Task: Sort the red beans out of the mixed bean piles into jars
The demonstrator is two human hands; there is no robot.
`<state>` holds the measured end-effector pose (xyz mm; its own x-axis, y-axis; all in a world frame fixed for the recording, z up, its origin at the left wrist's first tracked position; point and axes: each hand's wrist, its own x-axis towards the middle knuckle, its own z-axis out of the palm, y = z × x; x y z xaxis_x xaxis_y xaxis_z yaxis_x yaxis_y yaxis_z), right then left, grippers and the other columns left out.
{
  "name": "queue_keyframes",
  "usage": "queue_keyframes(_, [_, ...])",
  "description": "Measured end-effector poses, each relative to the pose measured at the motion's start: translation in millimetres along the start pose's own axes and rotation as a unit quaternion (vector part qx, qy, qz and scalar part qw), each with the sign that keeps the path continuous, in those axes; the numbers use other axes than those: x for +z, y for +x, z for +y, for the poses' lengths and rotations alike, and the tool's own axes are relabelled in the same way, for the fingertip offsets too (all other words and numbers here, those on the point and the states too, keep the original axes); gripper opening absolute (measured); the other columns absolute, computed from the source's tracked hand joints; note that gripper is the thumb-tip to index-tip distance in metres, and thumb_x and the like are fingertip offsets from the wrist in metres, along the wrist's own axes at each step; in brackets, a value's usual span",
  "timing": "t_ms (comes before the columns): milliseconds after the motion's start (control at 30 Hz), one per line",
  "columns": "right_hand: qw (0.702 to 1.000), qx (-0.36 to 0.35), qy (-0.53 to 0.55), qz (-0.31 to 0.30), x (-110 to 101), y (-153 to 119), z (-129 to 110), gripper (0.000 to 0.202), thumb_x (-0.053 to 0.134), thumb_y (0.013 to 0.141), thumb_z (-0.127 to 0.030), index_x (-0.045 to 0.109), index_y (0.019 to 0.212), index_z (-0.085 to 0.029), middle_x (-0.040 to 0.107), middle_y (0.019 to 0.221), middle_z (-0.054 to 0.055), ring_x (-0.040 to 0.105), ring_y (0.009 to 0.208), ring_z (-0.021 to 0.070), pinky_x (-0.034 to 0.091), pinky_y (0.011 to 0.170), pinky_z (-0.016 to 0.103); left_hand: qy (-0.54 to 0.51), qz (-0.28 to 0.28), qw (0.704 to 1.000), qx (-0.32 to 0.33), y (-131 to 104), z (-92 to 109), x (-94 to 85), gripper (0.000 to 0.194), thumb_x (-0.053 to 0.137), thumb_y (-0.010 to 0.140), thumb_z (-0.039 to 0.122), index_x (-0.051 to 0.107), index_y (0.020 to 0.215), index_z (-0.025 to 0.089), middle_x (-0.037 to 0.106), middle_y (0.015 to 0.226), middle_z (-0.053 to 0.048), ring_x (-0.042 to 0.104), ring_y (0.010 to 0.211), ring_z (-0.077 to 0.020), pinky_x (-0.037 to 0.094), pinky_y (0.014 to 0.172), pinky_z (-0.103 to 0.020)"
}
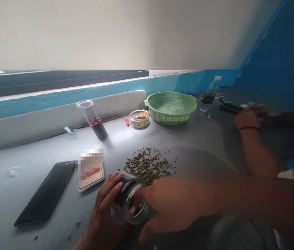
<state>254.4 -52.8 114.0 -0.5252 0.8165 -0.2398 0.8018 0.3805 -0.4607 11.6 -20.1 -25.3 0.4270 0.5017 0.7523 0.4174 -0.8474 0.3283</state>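
At the near side of the desk (pixel 191 144), as the head view shows it, the person's left hand (pixel 106 206) is curled around a clear jar (pixel 130 196), its fingers (pixel 110 196) gripping the side. The jar is tilted, with its round mouth toward the right hand (pixel 173 201). That hand has at least one finger inside the mouth, while the thumb stays outside, spread below the rim; whether the fingers inside have hold of anything cannot be told.

Just beyond the jar, small greenish beans (pixel 147 165) lie loose, with a few reddish ones among them. To the left lie a dark phone (pixel 46 194) and, beside it, a light-cased phone (pixel 92 173), partly blurred out. Farther back stand a tall clear container (pixel 98 128) partly filled with dark red beans, a round clear tub (pixel 139 121) of yellow and paler grains, and a green basket (pixel 171 116). A small red object (pixel 127 122) lies near the tub. Right of the basket is a bottle (pixel 208 99); well to the right, another person's hands (pixel 248 118) are near a dark object (pixel 230 108).
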Motion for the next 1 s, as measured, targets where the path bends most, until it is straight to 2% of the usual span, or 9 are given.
queue_keyframes(100, [0.999,0.006,0.006,-0.032,-0.6,3.2,2.3,0.047,0.048,0.095,-0.062,0.072,0.123,-0.033,0.082,0.095,0.002,0.081,0.089,0.0246,0.051,0.065,0.030,-0.002,0.000,1.000,0.002,1.6,0.6,-0.4,0.090,0.080,0.083,0.011,0.037,0.161,0.025,0.056,0.155,-0.015,0.053,0.149,-0.0279,0.047,0.126,-0.049])
queue_keyframes(200, [0.992,0.024,0.055,-0.112,-2.1,8.6,7.1,0.056,0.065,0.080,-0.069,0.070,0.128,-0.039,0.082,0.106,0.001,0.080,0.098,0.0296,0.059,0.074,0.034,-0.005,-0.004,1.000,0.009,3.2,2.3,-1.2,0.089,0.078,0.084,0.010,0.036,0.161,0.025,0.056,0.155,-0.014,0.053,0.149,-0.0263,0.046,0.127,-0.048])
queue_keyframes(267, [0.985,0.032,0.083,-0.145,-3.4,11.4,10.0,0.061,0.069,0.075,-0.072,0.068,0.128,-0.042,0.081,0.110,0.000,0.079,0.101,0.0302,0.060,0.077,0.035,0.002,-0.008,1.000,0.013,3.6,3.4,-1.7,0.091,0.078,0.084,0.011,0.035,0.162,0.026,0.056,0.155,-0.013,0.052,0.150,-0.0262,0.046,0.127,-0.049])
queue_keyframes(500, [0.979,0.044,0.121,-0.155,-5.8,12.6,11.4,0.063,0.069,0.074,-0.075,0.068,0.128,-0.043,0.081,0.106,-0.003,0.079,0.093,0.0238,0.056,0.068,0.027,-0.001,-0.008,1.000,-0.001,1.8,0.4,-2.8,0.090,0.081,0.082,0.015,0.038,0.161,0.027,0.057,0.156,-0.012,0.051,0.151,-0.0246,0.043,0.129,-0.044])
queue_keyframes(567, [0.984,0.034,0.114,-0.133,-6.0,9.1,8.3,0.057,0.067,0.080,-0.072,0.069,0.128,-0.042,0.082,0.105,-0.003,0.080,0.092,0.0229,0.057,0.069,0.026,-0.007,-0.011,1.000,0.001,0.7,-2.8,-3.5,0.090,0.081,0.083,0.015,0.039,0.161,0.027,0.055,0.159,-0.010,0.050,0.152,-0.0233,0.041,0.130,-0.040])
queue_keyframes(700, [0.999,0.016,0.020,-0.025,-4.8,-2.5,0.4,0.034,0.063,0.095,-0.053,0.073,0.124,-0.039,0.083,0.094,-0.003,0.082,0.087,0.0222,0.059,0.072,0.025,-0.010,-0.007,1.000,0.013,-6.4,-17.3,-3.2,0.089,0.082,0.082,0.018,0.041,0.161,0.027,0.051,0.164,-0.008,0.048,0.154,-0.0225,0.039,0.130,-0.036])
queue_keyframes(833, [1.000,0.000,0.006,0.023,-1.2,-7.8,0.1,0.024,0.064,0.100,-0.051,0.074,0.118,-0.040,0.084,0.094,-0.008,0.082,0.087,0.0199,0.061,0.075,0.021,-0.015,-0.016,1.000,0.021,-20.8,-37.6,-1.2,0.088,0.084,0.080,0.028,0.046,0.159,0.026,0.056,0.160,-0.011,0.055,0.148,-0.0291,0.048,0.125,-0.041])
queue_keyframes(900, [0.999,-0.006,0.011,0.045,2.6,-7.5,1.4,0.022,0.063,0.101,-0.049,0.075,0.116,-0.039,0.084,0.095,-0.008,0.082,0.086,0.0188,0.061,0.077,0.020,-0.016,-0.016,1.000,-0.018,-26.5,-43.1,-0.7,0.084,0.084,0.079,0.031,0.049,0.156,0.030,0.059,0.157,-0.011,0.060,0.142,-0.0337,0.055,0.119,-0.048])
queue_keyframes(1000, [0.994,-0.030,-0.006,0.104,10.8,-6.8,1.8,0.027,0.051,0.106,-0.042,0.075,0.114,-0.033,0.084,0.091,-0.005,0.081,0.085,0.0188,0.059,0.076,0.021,-0.005,0.002,0.995,-0.100,-28.2,-44.4,-0.8,0.074,0.085,0.077,0.045,0.058,0.145,0.031,0.065,0.149,-0.014,0.070,0.128,-0.0408,0.068,0.099,-0.055])
